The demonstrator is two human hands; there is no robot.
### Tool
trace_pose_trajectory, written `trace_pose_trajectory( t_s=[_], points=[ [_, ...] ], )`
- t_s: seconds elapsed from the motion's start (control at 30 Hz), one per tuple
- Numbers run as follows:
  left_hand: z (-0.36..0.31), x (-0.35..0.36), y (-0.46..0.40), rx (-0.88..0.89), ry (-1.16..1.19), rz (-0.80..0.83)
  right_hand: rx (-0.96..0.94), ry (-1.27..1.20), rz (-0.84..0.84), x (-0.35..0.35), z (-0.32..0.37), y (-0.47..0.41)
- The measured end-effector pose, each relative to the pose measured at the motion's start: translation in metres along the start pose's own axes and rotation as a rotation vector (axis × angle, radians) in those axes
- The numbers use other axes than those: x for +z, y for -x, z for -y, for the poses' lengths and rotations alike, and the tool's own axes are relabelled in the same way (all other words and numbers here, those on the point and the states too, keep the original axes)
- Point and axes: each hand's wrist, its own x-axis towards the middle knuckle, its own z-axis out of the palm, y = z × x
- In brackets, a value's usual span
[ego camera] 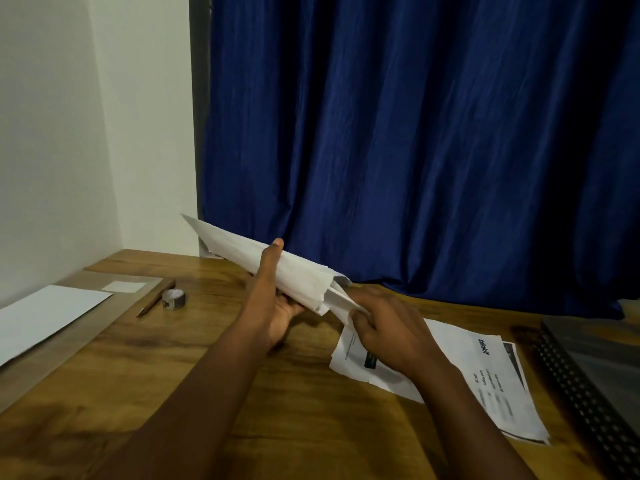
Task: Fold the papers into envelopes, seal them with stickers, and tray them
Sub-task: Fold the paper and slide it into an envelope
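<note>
A: What filled the far side?
B: A blue curtain (415, 133) hung behind the wooden desk (173, 358).
A: And the papers?
B: Printed sheets (485, 375) lay at the right beside a dark perforated tray (588, 368); a blank sheet (45, 317) lay at the left.
A: The hands?
B: The left hand (273, 299) cupped a folded paper (263, 261) held tilted above the desk, thumb on top. The right hand (384, 330) pinched its near end.
A: Anything small?
B: A tape roll (174, 299) and a pencil (156, 297), touching.
</note>
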Motion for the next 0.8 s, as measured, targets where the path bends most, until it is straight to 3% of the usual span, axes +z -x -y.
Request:
trace_pose_trajectory(
  t_s=[0.27,0.57,0.7,0.8],
  points=[
    [0.015,-0.001,-0.004,-0.008,-0.084,-0.057,0.098,0.039,-0.087,0.002,-0.002,-0.002],
    [-0.001,-0.010,-0.011,0.005,-0.009,-0.196,0.314,0.022,0.297,-0.009,-0.028,0.002],
    [-0.006,-0.011,-0.012,0.019,0.042,-0.175,0.347,-0.119,0.082,-0.011,-0.037,0.002],
    [-0.004,-0.009,-0.010,-0.008,0.075,-0.142,0.308,-0.368,-0.137,-0.008,-0.029,-0.001]
  ],
)
